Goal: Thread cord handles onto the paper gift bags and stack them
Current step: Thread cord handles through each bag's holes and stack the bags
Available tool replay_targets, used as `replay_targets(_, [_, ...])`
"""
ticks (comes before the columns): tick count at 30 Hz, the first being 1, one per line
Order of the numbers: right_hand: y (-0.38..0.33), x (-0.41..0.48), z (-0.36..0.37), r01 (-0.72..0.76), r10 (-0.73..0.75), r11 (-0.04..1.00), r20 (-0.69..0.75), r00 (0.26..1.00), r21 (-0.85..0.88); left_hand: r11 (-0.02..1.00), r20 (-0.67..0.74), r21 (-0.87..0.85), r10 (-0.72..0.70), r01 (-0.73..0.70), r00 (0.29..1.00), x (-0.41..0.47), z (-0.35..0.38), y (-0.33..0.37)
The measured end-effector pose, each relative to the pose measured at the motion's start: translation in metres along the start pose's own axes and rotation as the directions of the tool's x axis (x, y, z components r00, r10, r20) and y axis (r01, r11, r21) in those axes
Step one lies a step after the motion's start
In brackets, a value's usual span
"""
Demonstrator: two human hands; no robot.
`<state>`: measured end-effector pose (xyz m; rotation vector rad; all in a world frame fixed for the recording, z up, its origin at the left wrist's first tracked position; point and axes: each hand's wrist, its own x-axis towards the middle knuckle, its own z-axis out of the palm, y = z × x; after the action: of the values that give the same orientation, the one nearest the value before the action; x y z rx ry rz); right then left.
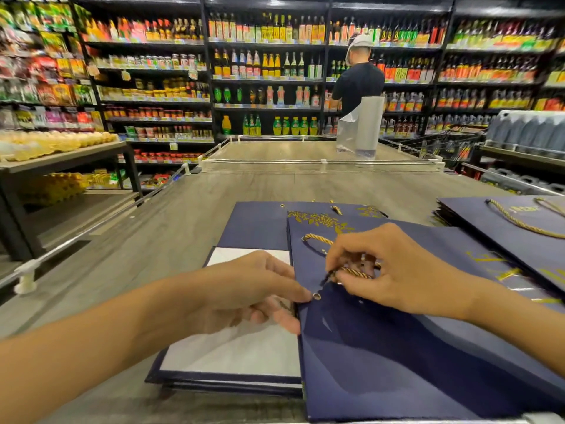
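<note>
**Pinching a gold cord (356, 272) over a navy gift bag (397, 362)**

The left hand (244, 289) grips the bag's left edge beside an eyelet (316, 296). The right hand (397, 270) pinches the cord's end just beyond it. The bag lies near, on a pile of flat bags (238, 356); corded bags (519, 228) sit right.

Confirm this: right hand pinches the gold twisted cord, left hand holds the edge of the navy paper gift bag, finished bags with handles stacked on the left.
Wrong side: the head view shows the finished bags stacked on the right. The rest stands: right hand pinches the gold twisted cord, left hand holds the edge of the navy paper gift bag.
</note>
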<state>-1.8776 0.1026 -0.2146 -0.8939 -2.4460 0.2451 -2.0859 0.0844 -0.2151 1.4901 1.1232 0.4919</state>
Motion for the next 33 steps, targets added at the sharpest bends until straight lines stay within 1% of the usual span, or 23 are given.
replay_targets(4, [-0.001, 0.000, 0.000, 0.037, -0.038, 0.999, -0.033, 0.999, -0.033, 0.995, 0.073, -0.091, -0.029, 0.036, 0.997, -0.001, -0.003, 0.004])
replay_targets(8, [-0.001, 0.001, -0.003, 0.090, -0.090, 0.996, -0.039, 0.995, 0.005, 0.993, 0.067, -0.116, 0.000, 0.008, 0.998, -0.004, -0.002, 0.003])
replay_targets(10, [-0.003, 0.001, -0.004, 0.127, -0.127, 0.992, -0.040, 0.991, -0.019, 0.993, 0.062, -0.120, 0.008, 0.000, 0.998, -0.004, -0.001, 0.002])
replay_targets(12, [-0.006, 0.000, -0.005, 0.176, -0.185, 0.978, -0.069, 0.980, -0.116, 0.992, 0.048, -0.124, 0.004, 0.002, 0.999, -0.003, -0.001, 0.001])
replay_targets(14, [-0.009, -0.001, -0.006, 0.216, -0.245, 0.941, -0.083, 0.966, -0.261, 0.992, 0.033, -0.123, 0.006, -0.002, 0.999, -0.003, 0.000, 0.001])
replay_targets(16, [-0.011, -0.001, -0.006, 0.248, -0.304, 0.878, -0.076, 0.950, -0.410, 0.991, 0.021, -0.130, 0.014, -0.011, 1.000, -0.003, 0.002, 0.001])
replay_targets(18, [-0.011, -0.001, -0.007, 0.275, -0.356, 0.818, -0.069, 0.932, -0.506, 0.989, 0.012, -0.145, 0.018, -0.016, 1.000, -0.003, 0.002, 0.000])
replay_targets(24, [-0.014, -0.002, -0.014, 0.322, -0.436, 0.723, -0.042, 0.899, -0.612, 0.980, -0.020, -0.196, 0.008, -0.011, 1.000, -0.001, 0.002, 0.001])
replay_targets(27, [-0.014, -0.001, -0.014, 0.339, -0.459, 0.659, -0.002, 0.888, -0.672, 0.980, -0.024, -0.198, 0.015, -0.019, 1.000, -0.001, 0.002, 0.001])
replay_targets(28, [-0.014, -0.001, -0.012, 0.344, -0.464, 0.653, 0.003, 0.886, -0.675, 0.981, -0.023, -0.191, 0.019, -0.023, 1.000, -0.002, 0.002, 0.001])
replay_targets(30, [-0.013, -0.002, -0.008, 0.354, -0.463, 0.680, -0.001, 0.887, -0.643, 0.986, -0.016, -0.164, 0.027, -0.029, 1.000, -0.002, 0.003, 0.000])
replay_targets(31, [-0.013, -0.001, -0.006, 0.353, -0.453, 0.709, -0.011, 0.891, -0.610, 0.988, -0.009, -0.150, 0.034, -0.035, 0.999, -0.002, 0.002, 0.000])
replay_targets(33, [-0.010, 0.000, -0.003, 0.327, -0.401, 0.815, -0.057, 0.914, -0.478, 0.991, 0.004, -0.125, 0.053, -0.052, 0.999, -0.001, 0.002, -0.002])
